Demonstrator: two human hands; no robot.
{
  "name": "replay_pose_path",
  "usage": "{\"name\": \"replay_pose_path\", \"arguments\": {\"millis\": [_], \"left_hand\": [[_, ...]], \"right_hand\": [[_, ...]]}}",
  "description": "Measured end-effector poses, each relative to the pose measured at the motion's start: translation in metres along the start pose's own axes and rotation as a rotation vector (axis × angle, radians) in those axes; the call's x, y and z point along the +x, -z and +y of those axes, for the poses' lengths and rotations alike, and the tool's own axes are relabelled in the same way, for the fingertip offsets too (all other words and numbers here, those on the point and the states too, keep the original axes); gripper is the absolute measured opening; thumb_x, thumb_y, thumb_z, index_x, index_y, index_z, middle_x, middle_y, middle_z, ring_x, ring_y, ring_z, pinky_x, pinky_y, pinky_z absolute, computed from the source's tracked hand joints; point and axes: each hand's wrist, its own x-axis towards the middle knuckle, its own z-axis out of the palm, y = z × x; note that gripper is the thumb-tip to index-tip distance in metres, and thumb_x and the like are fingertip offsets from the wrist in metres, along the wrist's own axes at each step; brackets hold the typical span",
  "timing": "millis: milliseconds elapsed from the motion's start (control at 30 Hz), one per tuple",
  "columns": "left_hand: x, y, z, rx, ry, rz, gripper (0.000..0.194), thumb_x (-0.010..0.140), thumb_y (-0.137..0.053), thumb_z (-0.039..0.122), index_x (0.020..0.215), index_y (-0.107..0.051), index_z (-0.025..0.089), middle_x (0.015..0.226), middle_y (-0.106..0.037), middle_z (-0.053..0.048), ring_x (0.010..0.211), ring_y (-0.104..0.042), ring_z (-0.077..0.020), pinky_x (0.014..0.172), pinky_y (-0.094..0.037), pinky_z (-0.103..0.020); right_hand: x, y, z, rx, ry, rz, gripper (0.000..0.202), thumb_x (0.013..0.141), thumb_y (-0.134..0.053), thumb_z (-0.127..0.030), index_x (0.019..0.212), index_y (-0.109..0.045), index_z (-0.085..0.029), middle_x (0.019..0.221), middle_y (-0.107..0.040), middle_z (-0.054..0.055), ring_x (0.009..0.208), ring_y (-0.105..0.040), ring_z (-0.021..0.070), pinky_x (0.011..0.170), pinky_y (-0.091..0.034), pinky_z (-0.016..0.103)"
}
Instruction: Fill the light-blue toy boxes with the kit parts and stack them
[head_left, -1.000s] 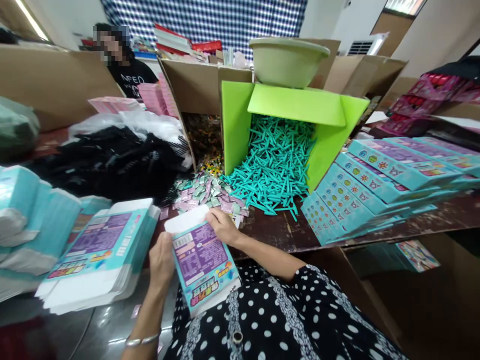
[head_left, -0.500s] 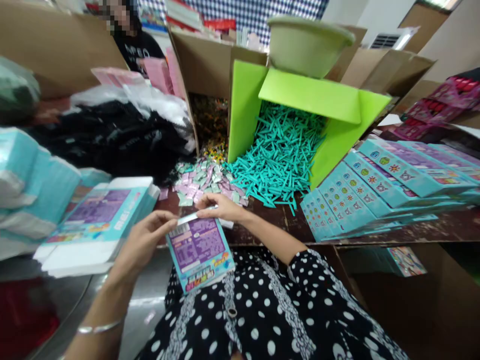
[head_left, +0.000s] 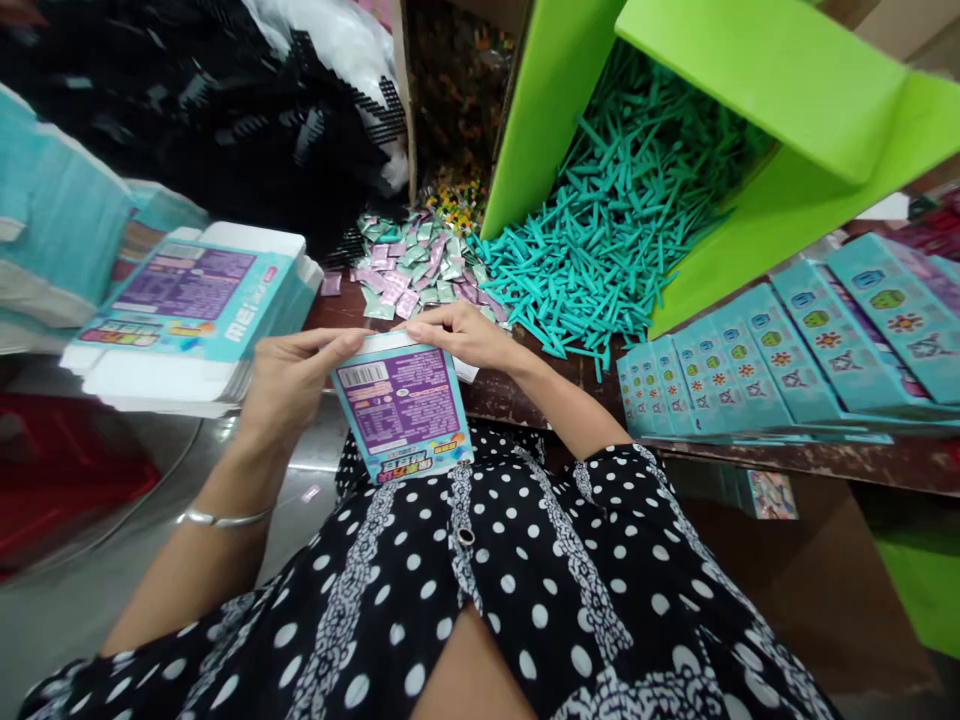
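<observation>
Black polka-dot garment [head_left: 536, 560] — lace-patterned bands [head_left: 346, 600] — silver bangle [head_left: 225, 521]

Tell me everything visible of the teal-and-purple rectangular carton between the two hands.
The teal-and-purple rectangular carton looks like thin printed card. Its facing panel carries a barcode at upper left, purple print blocks and colourful lettering near the bottom; a white strip tops it. The bare left hand grips its upper left corner, the bare right hand its top edge. It tilts slightly, its lower end overlapping the black white-dotted garment in view; contact there is unclear.
</observation>
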Motion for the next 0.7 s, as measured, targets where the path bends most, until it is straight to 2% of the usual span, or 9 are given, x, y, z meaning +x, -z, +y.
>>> {"name": "replay_pose_path", "arguments": {"millis": [133, 233, 300, 367, 433, 467, 567, 633, 700], "left_hand": [[-0.009, 0.012, -0.010, 0.020, -0.109, -0.136, 0.047, 0.096, -0.085, 0.054, 0.118, -0.089, 0.012, 0.123, -0.086, -0.017, 0.105, -0.081, -0.0284, 0.097, -0.066, -0.047], [-0.018, 0.023, -0.019, -0.033, -0.119, -0.260, 0.053, 0.084, -0.095, 0.041, 0.129, -0.086, 0.016, 0.153, -0.075, -0.018, 0.144, -0.069, -0.0375, 0.129, -0.051, -0.060], [-0.023, 0.028, -0.023, -0.028, -0.120, -0.296, 0.049, 0.078, -0.098, 0.036, 0.123, -0.088, 0.018, 0.156, -0.073, -0.017, 0.152, -0.064, -0.0404, 0.136, -0.042, -0.067], [-0.026, 0.032, -0.025, -0.005, -0.110, -0.303, 0.046, 0.078, -0.098, 0.036, 0.119, -0.088, 0.018, 0.149, -0.077, -0.017, 0.147, -0.067, -0.0392, 0.135, -0.043, -0.067], [-0.025, 0.035, -0.026, -0.025, -0.072, -0.203, 0.046, 0.079, -0.098, 0.036, 0.119, -0.088, 0.016, 0.134, -0.083, -0.015, 0.125, -0.077, -0.0323, 0.122, -0.058, -0.060], [-0.023, 0.036, -0.026, -0.057, -0.056, -0.105, 0.046, 0.077, -0.099, 0.034, 0.118, -0.088, 0.015, 0.123, -0.086, -0.013, 0.109, -0.079, -0.0272, 0.112, -0.065, -0.054], [-0.010, 0.037, -0.026, -0.231, -0.147, 0.313, 0.053, 0.065, -0.100, 0.025, 0.114, -0.086, 0.011, 0.093, -0.084, -0.004, 0.078, -0.073, -0.0158, 0.087, -0.070, -0.039], [-0.002, 0.036, -0.027, -0.342, -0.277, 0.499, 0.059, 0.058, -0.097, 0.021, 0.114, -0.083, 0.009, 0.091, -0.081, -0.002, 0.081, -0.074, -0.0154, 0.091, -0.070, -0.038], [0.000, 0.036, -0.026, -0.394, -0.325, 0.542, 0.062, 0.057, -0.094, 0.025, 0.115, -0.080, 0.009, 0.095, -0.079, -0.002, 0.089, -0.076, -0.0189, 0.104, -0.068, -0.048]], "right_hand": [[-0.012, -0.007, 0.000, -0.019, 0.006, -0.030, 0.045, 0.112, -0.060, -0.056, 0.126, -0.086, -0.022, 0.129, -0.082, 0.005, 0.127, -0.072, 0.0204, 0.114, -0.053, 0.033], [-0.020, -0.013, -0.001, -0.060, 0.064, -0.043, 0.034, 0.110, -0.066, -0.046, 0.132, -0.084, -0.027, 0.142, -0.078, 0.005, 0.137, -0.068, 0.0220, 0.126, -0.048, 0.040], [-0.021, -0.018, 0.000, -0.082, 0.078, -0.033, 0.031, 0.111, -0.064, -0.042, 0.129, -0.085, -0.028, 0.139, -0.078, 0.005, 0.134, -0.069, 0.0227, 0.126, -0.049, 0.045], [-0.022, -0.022, 0.003, -0.065, 0.075, 0.014, 0.030, 0.111, -0.064, -0.042, 0.127, -0.085, -0.028, 0.137, -0.078, 0.006, 0.133, -0.068, 0.0239, 0.126, -0.049, 0.048], [-0.024, -0.025, 0.007, 0.006, 0.032, 0.079, 0.040, 0.105, -0.074, -0.047, 0.140, -0.078, -0.028, 0.146, -0.074, 0.007, 0.137, -0.066, 0.0262, 0.125, -0.052, 0.050], [-0.027, -0.027, 0.010, 0.061, -0.016, 0.093, 0.058, 0.099, -0.081, -0.050, 0.152, -0.071, -0.028, 0.151, -0.071, 0.009, 0.137, -0.066, 0.0278, 0.122, -0.054, 0.051], [-0.038, -0.033, 0.019, 0.219, -0.163, 0.084, 0.115, 0.076, -0.101, -0.051, 0.174, -0.045, -0.027, 0.160, -0.064, 0.015, 0.137, -0.067, 0.0312, 0.117, -0.060, 0.051], [-0.046, -0.039, 0.026, 0.304, -0.175, 0.170, 0.113, 0.071, -0.102, -0.049, 0.168, -0.050, -0.025, 0.162, -0.062, 0.016, 0.141, -0.065, 0.0317, 0.121, -0.058, 0.051], [-0.052, -0.045, 0.033, 0.413, -0.170, 0.318, 0.094, 0.071, -0.098, -0.051, 0.153, -0.062, -0.023, 0.156, -0.066, 0.014, 0.140, -0.066, 0.0304, 0.122, -0.058, 0.051]]}}
